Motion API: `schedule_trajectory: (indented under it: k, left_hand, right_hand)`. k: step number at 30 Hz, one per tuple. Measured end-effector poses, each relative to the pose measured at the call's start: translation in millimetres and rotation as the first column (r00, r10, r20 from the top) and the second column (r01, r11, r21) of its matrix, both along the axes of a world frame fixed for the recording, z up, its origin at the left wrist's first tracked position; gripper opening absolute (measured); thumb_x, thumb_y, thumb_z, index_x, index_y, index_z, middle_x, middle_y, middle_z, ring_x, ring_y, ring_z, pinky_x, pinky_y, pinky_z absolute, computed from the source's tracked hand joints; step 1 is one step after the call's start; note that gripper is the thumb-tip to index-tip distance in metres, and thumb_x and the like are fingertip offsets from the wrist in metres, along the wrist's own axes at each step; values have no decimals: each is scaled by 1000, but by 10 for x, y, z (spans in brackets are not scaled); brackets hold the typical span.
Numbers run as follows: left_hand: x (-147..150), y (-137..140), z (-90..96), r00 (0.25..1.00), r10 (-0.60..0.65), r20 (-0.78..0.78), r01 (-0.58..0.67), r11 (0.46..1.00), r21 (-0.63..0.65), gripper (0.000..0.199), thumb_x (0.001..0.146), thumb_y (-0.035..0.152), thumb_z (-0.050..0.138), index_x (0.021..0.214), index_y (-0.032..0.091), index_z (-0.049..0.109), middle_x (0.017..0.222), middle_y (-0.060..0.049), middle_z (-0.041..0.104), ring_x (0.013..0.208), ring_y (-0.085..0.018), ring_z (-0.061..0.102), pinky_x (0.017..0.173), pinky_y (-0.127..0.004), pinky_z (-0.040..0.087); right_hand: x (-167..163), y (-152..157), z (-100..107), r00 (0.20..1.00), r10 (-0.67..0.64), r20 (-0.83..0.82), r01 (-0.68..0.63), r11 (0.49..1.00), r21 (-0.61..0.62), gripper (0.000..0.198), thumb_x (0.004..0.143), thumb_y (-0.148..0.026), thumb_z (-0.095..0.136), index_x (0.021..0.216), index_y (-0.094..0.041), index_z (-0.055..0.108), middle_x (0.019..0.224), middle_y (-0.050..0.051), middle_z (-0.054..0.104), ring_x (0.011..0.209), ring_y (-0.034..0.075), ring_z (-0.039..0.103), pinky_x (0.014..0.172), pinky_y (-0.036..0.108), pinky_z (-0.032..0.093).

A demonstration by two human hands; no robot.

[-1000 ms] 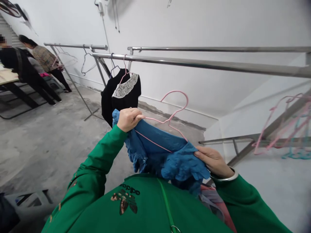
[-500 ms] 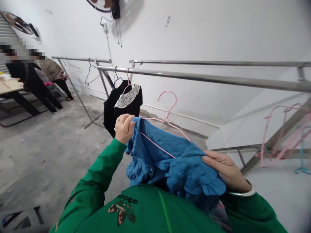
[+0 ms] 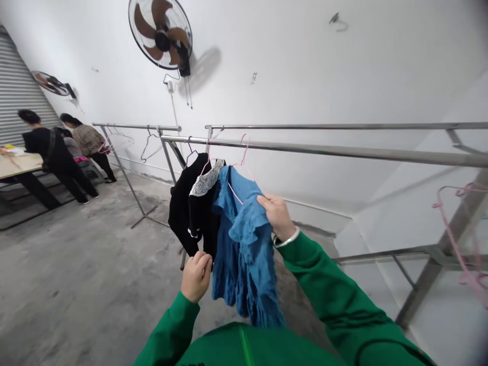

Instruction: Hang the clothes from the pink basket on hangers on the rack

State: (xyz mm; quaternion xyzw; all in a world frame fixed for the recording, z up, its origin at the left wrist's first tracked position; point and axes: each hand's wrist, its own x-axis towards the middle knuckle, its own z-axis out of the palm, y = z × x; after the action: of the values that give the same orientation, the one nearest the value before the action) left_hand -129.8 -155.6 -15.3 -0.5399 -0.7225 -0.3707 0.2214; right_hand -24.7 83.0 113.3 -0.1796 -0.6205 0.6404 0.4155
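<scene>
A blue ruffled dress (image 3: pixel 247 244) hangs on a pink wire hanger (image 3: pixel 244 157), whose hook is up at the metal rail (image 3: pixel 324 151). My right hand (image 3: pixel 279 216) pinches the dress at its shoulder on the right side. Lower down, my left hand (image 3: pixel 196 277) is closed with curled fingers, just left of the dress and below the black garments. Whatever those fingers hold, if anything, is hidden. Against the dress's left side hangs a black garment with a white lace collar (image 3: pixel 208 179), and another black garment (image 3: pixel 183 203) hangs behind it.
A second rack (image 3: pixel 137 126) with bare hangers stands further left. Pink hangers (image 3: pixel 450 223) hang at the right edge. Several people are near a table (image 3: pixel 19 165) at the far left. A fan (image 3: pixel 162 40) is mounted on the white wall.
The blue dress on its hanger has gone from close to my chest up and away to the rail. My left hand has left its shoulder and dropped lower; my right hand still grips it.
</scene>
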Motion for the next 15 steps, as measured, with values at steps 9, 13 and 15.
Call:
schedule_trajectory:
  k: [9,13,15]
  left_hand:
    - [-147,-198,-160,997,56,59,-47,989,-140,24,96,21,39,88,20,61,83,-4,66,70,-14,63,64,-26,49]
    - [-171,-212,-217,995,62,82,-46,981,-186,26,96,23,37,86,20,61,82,-5,66,71,-15,63,65,-27,49]
    - [-179,-211,-240,995,53,81,-36,980,-195,26,96,22,37,85,20,61,80,-5,65,70,-15,63,65,-26,48]
  right_hand:
    - [-1014,132,-210,967,-238,87,198,926,322,29,80,-37,45,57,-20,39,55,-3,37,56,10,35,54,24,28]
    - [-1215,115,-228,930,-330,164,237,875,421,31,86,-32,42,59,-20,33,57,-3,36,59,11,35,58,24,28]
    - [-1294,121,-229,898,-379,223,245,853,461,32,88,-31,41,59,-21,32,58,-3,37,60,11,36,60,25,28]
